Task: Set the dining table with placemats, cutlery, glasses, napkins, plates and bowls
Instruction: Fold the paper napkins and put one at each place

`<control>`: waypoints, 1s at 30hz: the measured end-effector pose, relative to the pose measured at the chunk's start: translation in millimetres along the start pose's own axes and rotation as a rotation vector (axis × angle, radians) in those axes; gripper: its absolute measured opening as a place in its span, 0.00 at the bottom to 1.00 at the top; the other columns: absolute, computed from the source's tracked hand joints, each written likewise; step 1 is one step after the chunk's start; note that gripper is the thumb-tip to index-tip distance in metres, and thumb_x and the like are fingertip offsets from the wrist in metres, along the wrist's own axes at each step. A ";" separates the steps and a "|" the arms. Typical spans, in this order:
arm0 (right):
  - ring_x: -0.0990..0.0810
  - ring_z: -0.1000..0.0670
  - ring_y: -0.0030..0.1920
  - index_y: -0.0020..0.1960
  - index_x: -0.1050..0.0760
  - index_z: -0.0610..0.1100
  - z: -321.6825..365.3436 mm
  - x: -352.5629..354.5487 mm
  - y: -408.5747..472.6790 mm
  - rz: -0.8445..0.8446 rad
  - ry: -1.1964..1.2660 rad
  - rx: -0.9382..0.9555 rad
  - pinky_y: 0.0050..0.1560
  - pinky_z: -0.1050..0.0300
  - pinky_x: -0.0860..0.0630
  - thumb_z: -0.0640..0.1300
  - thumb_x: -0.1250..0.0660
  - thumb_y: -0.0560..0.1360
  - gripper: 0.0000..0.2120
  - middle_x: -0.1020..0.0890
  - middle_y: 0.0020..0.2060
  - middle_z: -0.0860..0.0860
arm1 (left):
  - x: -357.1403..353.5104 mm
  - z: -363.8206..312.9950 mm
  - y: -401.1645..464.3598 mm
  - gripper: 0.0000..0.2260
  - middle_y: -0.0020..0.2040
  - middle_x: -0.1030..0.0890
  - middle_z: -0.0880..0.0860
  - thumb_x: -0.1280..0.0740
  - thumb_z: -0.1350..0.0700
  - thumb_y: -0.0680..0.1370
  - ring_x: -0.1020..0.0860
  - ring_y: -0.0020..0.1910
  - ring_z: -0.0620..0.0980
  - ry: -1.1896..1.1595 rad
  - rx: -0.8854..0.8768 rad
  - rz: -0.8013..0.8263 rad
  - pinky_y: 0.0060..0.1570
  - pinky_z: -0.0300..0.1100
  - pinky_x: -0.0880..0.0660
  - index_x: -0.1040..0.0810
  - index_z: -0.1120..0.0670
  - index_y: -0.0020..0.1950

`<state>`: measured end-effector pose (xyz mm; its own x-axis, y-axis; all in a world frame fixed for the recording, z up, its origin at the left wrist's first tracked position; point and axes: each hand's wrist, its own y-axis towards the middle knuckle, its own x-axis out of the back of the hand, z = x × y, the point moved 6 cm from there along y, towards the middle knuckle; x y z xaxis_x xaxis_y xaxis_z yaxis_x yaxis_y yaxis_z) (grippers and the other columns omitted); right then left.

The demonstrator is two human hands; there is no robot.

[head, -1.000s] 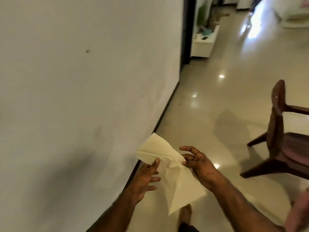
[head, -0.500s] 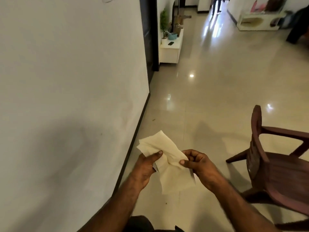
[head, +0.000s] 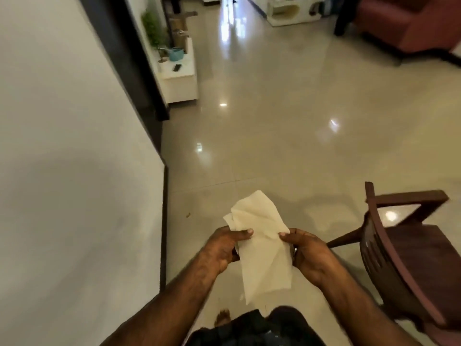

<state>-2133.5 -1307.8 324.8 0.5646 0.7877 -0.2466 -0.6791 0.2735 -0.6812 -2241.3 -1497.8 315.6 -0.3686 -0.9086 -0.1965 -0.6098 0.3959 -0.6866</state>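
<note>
Gleaming tiled floor [head: 287,136], white wall [head: 69,146], wooden chair [head: 409,265] alongside.

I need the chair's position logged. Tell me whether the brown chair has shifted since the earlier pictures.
Cannot tell. The brown chair sits differently in frame, but so does the wall; the head camera turned.

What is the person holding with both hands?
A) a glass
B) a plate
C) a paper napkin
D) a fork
C. The left hand and the right hand each pinch an edge of a crumpled cream paper napkin, which hangs between them above the shiny floor.
</note>
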 end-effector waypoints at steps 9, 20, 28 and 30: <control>0.19 0.40 0.50 0.56 0.18 0.35 139.1 56.4 162.8 -0.058 0.134 0.108 0.58 0.41 0.24 0.37 0.24 0.73 0.13 0.14 0.52 0.38 | -106.5 -171.1 204.0 0.22 0.61 0.14 0.60 0.24 0.69 0.74 0.15 0.59 0.59 0.308 -0.114 0.268 0.47 0.50 0.17 0.19 0.59 0.67; 0.15 0.41 0.49 0.63 0.23 0.40 379.8 161.8 302.0 -0.229 0.274 0.326 0.47 0.48 0.21 0.30 0.22 0.67 0.26 0.13 0.53 0.40 | -284.7 -334.5 382.1 0.39 0.45 0.15 0.54 0.16 0.60 0.65 0.16 0.48 0.50 0.449 -0.199 0.237 0.52 0.46 0.21 0.30 0.45 0.72; 0.14 0.47 0.50 0.68 0.27 0.53 493.8 300.7 379.6 -0.568 0.231 0.520 0.49 0.50 0.17 0.31 0.20 0.68 0.35 0.12 0.48 0.45 | -497.9 -424.2 531.2 0.24 0.43 0.17 0.55 0.21 0.69 0.71 0.19 0.44 0.51 0.659 -0.358 0.616 0.47 0.42 0.20 0.18 0.53 0.64; 0.14 0.45 0.50 0.66 0.24 0.48 512.0 331.4 388.5 -0.617 0.287 0.561 0.47 0.50 0.16 0.29 0.22 0.69 0.30 0.12 0.49 0.43 | -550.3 -429.8 559.6 0.23 0.47 0.16 0.58 0.19 0.62 0.70 0.18 0.47 0.52 0.662 -0.252 0.699 0.50 0.47 0.22 0.17 0.50 0.64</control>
<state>-2450.4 -657.9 331.3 0.9516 0.2618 -0.1613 -0.3020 0.8943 -0.3301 -2681.2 -719.0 340.4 -0.9723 -0.2331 -0.0170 -0.2091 0.9002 -0.3820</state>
